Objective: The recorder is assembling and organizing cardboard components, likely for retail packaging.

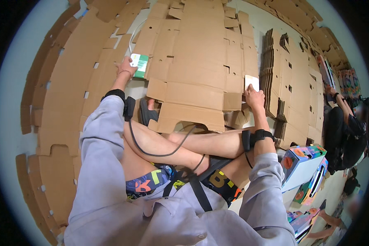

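My left hand (126, 67) grips the edge of a flat green and white packet (141, 66), left of a large unfolded cardboard sheet. At the packet's upper left corner shows a small white piece (134, 60); whether it is separate, I cannot tell. On the other side, my right hand (255, 98) is closed at the lower edge of a small whitish card (252, 83). That card lies over the right flaps of the cardboard sheet (199, 53), which spreads out flat in front of my crossed legs.
A stack of flattened cardboard (291, 78) rises on the right, and more flat cardboard (65, 94) covers the left. Colourful printed boxes (303, 164) stand at the lower right. Another person (346, 131) sits at the far right. A thin white cable (132, 39) runs near the packet.
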The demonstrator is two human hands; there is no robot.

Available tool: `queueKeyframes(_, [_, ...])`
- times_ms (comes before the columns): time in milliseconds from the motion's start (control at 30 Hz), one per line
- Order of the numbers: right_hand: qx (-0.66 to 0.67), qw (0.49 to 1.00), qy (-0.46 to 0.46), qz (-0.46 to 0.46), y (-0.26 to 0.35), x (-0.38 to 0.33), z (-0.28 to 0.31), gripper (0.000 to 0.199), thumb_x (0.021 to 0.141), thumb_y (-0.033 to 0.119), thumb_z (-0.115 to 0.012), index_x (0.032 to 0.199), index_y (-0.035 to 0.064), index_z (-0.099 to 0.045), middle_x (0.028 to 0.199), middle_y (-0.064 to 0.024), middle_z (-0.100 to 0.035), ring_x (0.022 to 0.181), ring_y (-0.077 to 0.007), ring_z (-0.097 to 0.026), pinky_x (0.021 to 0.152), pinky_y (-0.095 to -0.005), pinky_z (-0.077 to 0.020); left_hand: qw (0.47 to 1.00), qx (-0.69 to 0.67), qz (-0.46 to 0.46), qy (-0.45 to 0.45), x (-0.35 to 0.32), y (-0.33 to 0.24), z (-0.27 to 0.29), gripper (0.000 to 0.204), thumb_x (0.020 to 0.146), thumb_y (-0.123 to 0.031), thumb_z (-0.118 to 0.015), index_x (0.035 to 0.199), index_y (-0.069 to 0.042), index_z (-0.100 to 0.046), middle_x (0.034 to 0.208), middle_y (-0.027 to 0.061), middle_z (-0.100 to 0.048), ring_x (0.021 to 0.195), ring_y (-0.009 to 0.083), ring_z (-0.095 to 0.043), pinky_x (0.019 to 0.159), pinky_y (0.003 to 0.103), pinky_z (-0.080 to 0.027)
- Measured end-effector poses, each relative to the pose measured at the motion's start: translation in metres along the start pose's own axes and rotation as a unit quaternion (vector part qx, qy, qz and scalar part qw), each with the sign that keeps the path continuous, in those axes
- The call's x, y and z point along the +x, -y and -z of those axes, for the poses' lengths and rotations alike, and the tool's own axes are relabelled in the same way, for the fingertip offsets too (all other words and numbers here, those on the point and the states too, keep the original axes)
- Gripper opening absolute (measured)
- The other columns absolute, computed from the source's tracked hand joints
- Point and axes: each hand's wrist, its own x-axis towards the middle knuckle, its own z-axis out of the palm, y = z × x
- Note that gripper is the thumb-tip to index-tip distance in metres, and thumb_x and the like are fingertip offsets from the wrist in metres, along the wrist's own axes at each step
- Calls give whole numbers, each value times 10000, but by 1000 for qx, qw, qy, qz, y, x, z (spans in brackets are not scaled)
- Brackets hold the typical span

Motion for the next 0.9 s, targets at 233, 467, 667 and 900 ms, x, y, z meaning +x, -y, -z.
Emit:
queueKeyframes(233, [26,1000,-16,4,-11,6,-2,369,834,353,-533,1159,184,-493,1026,-292,-495,955,-436,-489,827,-475,-426,986,103,-129,-35,-55,-98,54,329,725,-232,-602,1014,-187,-453,848,167,-634,808,378,-610,686,447,-478])
queueKeyframes(467, [14,999,-41,-2,1,1,2,412,827,399,-556,1188,216,-479,1048,-274,-448,956,-426,-500,817,-456,-446,949,209,-235,-11,-74,-132,20,337,702,-103,-526,1024,-161,-447,711,183,-600,692,388,-598,583,481,-467])
queueKeyframes(667, [75,996,-33,-30,-1,11,-6,362,837,378,-546,1141,195,-473,1036,-280,-420,858,-446,-535,772,-464,-463,952,165,-243,86,-79,-133,-15,323,789,-236,-527,1089,-148,-444,867,179,-610,814,375,-594,692,472,-473])
queueKeyframes(900, [44,994,-82,-58,4,13,-6,378,833,339,-556,1176,214,-459,1001,-286,-437,866,-433,-527,760,-452,-460,954,102,-219,176,-65,-124,-17,544,818,-281,-538,1308,-236,-306,1057,187,-569,990,361,-553,844,452,-443])
